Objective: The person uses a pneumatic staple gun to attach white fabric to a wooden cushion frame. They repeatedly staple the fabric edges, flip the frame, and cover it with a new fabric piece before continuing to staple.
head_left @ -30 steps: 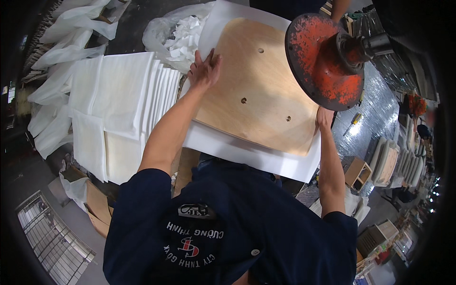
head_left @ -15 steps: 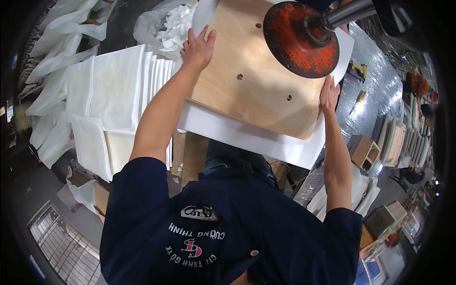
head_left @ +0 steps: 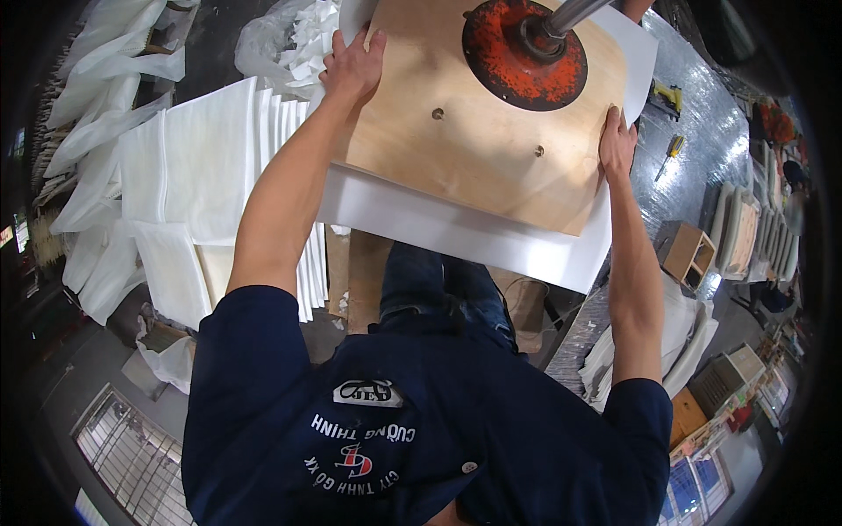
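A light plywood board (head_left: pixel 478 145) with small holes lies on a thick white foam pad (head_left: pixel 456 232). My left hand (head_left: pixel 353 66) grips the board's left edge, fingers curled over it. My right hand (head_left: pixel 617 143) presses flat against the board's right edge. A round red-orange press disc (head_left: pixel 524 53) on a metal shaft rests on the board's far part, between my hands.
A stack of white foam sheets (head_left: pixel 197 188) lies to the left, with a clear bag of white scraps (head_left: pixel 289 39) behind it. A silvery foil-covered bench (head_left: pixel 702 131) with a yellow tool (head_left: pixel 671 149) is at the right. A small wooden box (head_left: pixel 688 254) stands below it.
The board and foam pad have slid further under the red disc, which now sits over the board's middle. Both hands moved with the board's edges.
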Available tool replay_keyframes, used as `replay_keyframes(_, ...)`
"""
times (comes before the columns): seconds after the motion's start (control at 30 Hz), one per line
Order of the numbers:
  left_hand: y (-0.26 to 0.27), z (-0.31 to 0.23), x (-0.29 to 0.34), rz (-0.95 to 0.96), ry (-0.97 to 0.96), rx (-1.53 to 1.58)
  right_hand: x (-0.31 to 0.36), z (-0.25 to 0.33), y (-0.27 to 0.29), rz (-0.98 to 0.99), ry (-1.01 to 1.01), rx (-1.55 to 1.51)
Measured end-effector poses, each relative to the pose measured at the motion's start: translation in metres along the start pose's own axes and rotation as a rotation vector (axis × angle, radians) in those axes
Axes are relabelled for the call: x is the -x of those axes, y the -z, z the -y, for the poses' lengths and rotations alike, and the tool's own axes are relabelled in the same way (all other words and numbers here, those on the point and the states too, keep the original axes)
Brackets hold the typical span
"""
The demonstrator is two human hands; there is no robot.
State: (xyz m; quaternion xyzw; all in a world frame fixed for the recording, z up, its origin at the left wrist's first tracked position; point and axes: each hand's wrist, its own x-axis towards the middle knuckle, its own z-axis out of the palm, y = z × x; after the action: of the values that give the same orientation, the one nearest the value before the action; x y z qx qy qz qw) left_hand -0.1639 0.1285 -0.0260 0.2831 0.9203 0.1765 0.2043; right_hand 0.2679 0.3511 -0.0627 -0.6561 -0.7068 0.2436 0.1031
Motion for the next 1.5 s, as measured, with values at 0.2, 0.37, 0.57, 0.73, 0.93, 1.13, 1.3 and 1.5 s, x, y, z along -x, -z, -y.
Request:
replay_keyframes(0.2,-0.002,-0.004,0.007,-0.027,-0.013,0.028,-0.003,-0.004,0.002,0.011,0.064,0.002)
replay_keyframes(0.37,0.001,-0.004,0.008,-0.036,-0.01,0.02,0.002,0.001,0.001,0.009,0.032,-0.004)
replay_keyframes(0.57,-0.004,-0.003,0.005,-0.102,-0.038,0.045,0.007,0.009,0.004,-0.044,0.027,-0.043)
replay_keyframes(0.73,-0.019,-0.004,0.008,-0.221,-0.101,-0.022,0.02,0.012,0.0,-0.121,0.011,0.088)
replay_keyframes(0.93,-0.054,0.008,0.0,-0.462,-0.25,-0.175,0.039,0.035,-0.005,-0.148,-0.025,0.245)
replay_keyframes(1.13,-0.061,0.007,0.008,-0.517,-0.292,-0.236,0.055,0.043,-0.014,-0.22,-0.021,0.433)
replay_keyframes(1.3,-0.059,0.012,0.009,-0.592,-0.289,-0.244,0.047,0.047,-0.018,-0.279,0.033,0.448)
replay_keyframes(1.5,-0.047,-0.003,0.036,-0.566,-0.44,-0.201,0.057,0.032,-0.025,-0.406,0.122,0.532)
